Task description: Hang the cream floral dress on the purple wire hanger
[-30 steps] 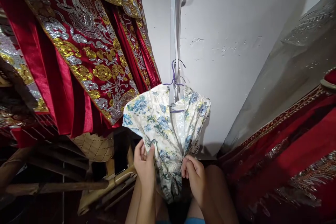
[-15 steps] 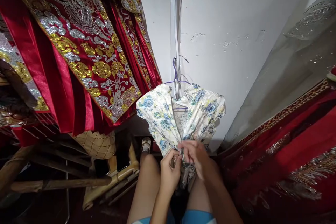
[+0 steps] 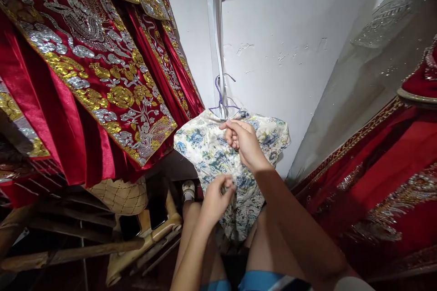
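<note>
A white garment (image 3: pixel 208 150) with blue and yellow flowers and short sleeves hangs on a purple wire hanger (image 3: pixel 219 95). Its neck opening is drawn together down the middle. My right hand (image 3: pixel 244 138) is at the neckline, thumb and forefinger pinched with the other fingers curled in. Whatever is in that pinch is too small to make out. Lower down, over the middle of the garment, my left hand (image 3: pixel 218 195) has its fingers curled toward the thumb. What they hold, if anything, is hidden. The skirt part falls between my knees.
Red costumes with gold and silver sequins (image 3: pixel 112 82) hang at the left. More red beaded cloth (image 3: pixel 382 182) and a clear plastic cover (image 3: pixel 372 68) are at the right. A bamboo chair (image 3: pixel 146 241) with a woven hat (image 3: pixel 119 195) stands lower left. Behind is a white wall (image 3: pixel 283 18).
My right hand has moved up from the garment's middle to its neckline. The open V at the front has closed. My left hand has stayed low, near the middle.
</note>
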Available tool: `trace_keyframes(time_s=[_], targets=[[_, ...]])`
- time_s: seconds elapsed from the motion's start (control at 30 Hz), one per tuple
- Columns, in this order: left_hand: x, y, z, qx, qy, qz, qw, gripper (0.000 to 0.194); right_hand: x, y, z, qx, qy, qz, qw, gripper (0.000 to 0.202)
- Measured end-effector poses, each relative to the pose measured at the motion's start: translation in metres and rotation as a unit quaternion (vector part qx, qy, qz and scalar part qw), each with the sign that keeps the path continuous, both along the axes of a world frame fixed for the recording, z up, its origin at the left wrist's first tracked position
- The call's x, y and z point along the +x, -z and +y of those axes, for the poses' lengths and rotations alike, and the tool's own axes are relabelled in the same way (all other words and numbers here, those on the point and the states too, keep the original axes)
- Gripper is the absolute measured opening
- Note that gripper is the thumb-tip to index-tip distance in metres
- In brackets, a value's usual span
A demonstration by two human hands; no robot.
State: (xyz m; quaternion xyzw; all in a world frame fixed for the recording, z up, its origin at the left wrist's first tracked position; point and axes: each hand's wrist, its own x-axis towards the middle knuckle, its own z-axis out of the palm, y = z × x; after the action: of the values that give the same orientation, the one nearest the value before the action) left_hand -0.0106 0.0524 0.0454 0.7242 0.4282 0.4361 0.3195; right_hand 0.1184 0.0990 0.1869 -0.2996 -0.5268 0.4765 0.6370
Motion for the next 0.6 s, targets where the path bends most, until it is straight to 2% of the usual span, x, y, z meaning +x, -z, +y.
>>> trace_keyframes(time_s=[0.07, 0.13, 0.17, 0.23, 0.33, 0.43, 0.53, 0.6], targets=[[-0.001, -0.048, 0.014, 0.083, -0.037, -0.057, 0.994, 0.031, 0.002, 0.006, -0.004, 0.0, 0.002, -0.025, 1.0, 0.021], [-0.002, -0.091, 0.03, 0.189, -0.083, -0.073, 0.976, 0.038, 0.005, 0.008, -0.006, 0.002, 0.007, -0.047, 0.999, 0.021], [-0.002, -0.109, 0.037, 0.228, -0.092, -0.051, 0.968, 0.034, 0.007, 0.007, -0.006, 0.008, 0.009, -0.055, 0.998, 0.022], [-0.001, -0.134, 0.05, 0.277, -0.081, 0.018, 0.957, 0.022, 0.01, 0.007, -0.004, 0.023, 0.016, -0.066, 0.997, 0.022], [0.003, -0.15, 0.057, 0.328, -0.081, 0.079, 0.938, 0.013, 0.013, 0.014, 0.006, 0.03, 0.04, -0.084, 0.995, 0.025], [0.004, -0.158, 0.056, 0.37, -0.111, 0.06, 0.92, 0.012, 0.011, 0.037, 0.018, -0.009, 0.079, -0.125, 0.989, 0.026], [-0.016, -0.163, 0.061, 0.353, -0.181, -0.052, 0.916, 0.01, 0.009, 0.066, 0.02, -0.051, 0.079, -0.157, 0.983, 0.024], [-0.044, -0.161, 0.071, 0.283, -0.227, -0.199, 0.91, 0.005, 0.009, 0.081, 0.013, -0.062, 0.064, -0.16, 0.983, 0.024]])
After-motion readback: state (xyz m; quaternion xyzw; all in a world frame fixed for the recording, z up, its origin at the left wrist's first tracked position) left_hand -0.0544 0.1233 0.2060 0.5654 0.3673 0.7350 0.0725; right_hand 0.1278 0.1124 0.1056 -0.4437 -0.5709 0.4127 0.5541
